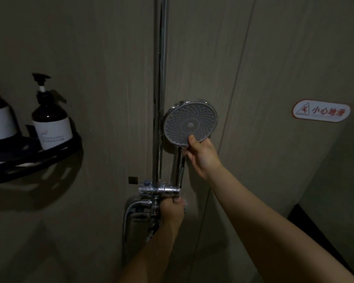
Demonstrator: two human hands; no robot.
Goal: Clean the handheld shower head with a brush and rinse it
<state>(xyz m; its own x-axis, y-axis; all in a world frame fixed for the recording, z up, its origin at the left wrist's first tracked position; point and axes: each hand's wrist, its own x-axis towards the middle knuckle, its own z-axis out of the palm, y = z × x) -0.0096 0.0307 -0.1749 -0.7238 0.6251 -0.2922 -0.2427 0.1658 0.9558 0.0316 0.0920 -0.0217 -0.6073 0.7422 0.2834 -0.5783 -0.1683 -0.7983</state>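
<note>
The handheld shower head (189,123) is round, with a grey nozzle face and a chrome handle. It stands upright in a chrome holder (161,189) on the vertical riser pipe (160,78). My right hand (202,155) grips the top of the handle just under the face, thumb on the face's lower rim. My left hand (172,210) is curled round the fitting below the holder, where the hose (126,217) joins. No brush is in view.
A black corner shelf (35,158) at the left holds two dark pump bottles with white labels (50,119). A white slip-warning sticker (321,111) is on the right wall panel. The shower stall is dim, with beige walls all round.
</note>
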